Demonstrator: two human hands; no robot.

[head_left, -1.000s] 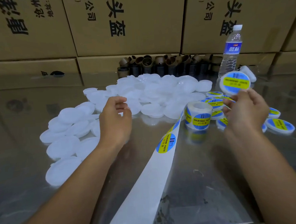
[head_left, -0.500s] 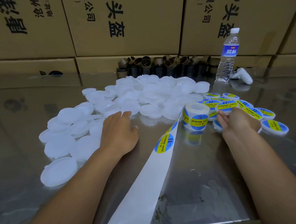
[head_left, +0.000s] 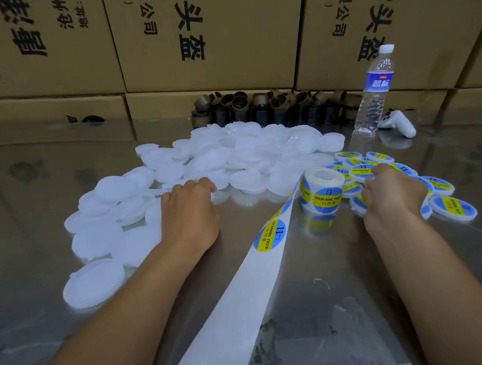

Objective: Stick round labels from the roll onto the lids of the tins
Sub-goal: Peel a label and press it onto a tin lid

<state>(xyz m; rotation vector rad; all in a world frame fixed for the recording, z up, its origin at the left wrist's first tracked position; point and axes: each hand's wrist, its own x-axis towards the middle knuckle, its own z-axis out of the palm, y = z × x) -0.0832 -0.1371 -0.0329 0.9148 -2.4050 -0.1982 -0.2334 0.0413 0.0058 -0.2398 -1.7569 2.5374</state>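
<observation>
Currently upright near steel surface (head_left: pixel 369 273) centre: label roll (head_left: pixel 322 194), liner strip (head_left: pixel 237 311) trailing to near edge. Left hand (head_left: pixel 189 217) palm-down, touching plain lids (head_left: pixel 232 154). Right hand (head_left: pixel 392 197) over labelled lids (head_left: pixel 452 207), right of roll; grip indeterminate.

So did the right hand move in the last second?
Yes. The right hand dropped: its lid, held up near the bottle earlier, is now down among the labelled lids right of the roll.
</observation>
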